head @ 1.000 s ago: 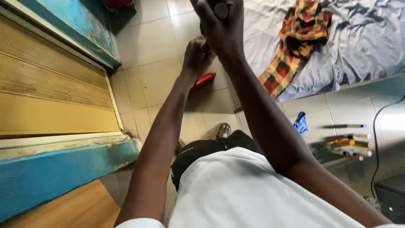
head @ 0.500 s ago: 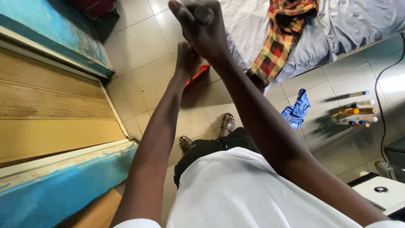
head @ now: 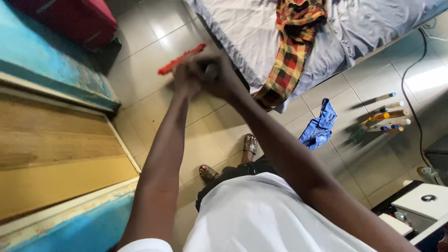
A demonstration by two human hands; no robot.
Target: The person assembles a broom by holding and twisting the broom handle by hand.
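Looking down, I see my left hand (head: 184,77) and right hand (head: 215,74) pressed together at arm's length, both blurred; a small dark round object (head: 211,71), possibly a knob, sits between them; whether either hand actually grips it I cannot tell; a long red plastic item (head: 179,59) lies on the tiled floor (head: 149,70) just beyond.

— What have you got there?
— A small dark round-ended object (head: 212,70), too blurred to name. My right hand (head: 219,74) is wrapped around it, my left hand (head: 184,77) pressed against it, both raised out in front of me.
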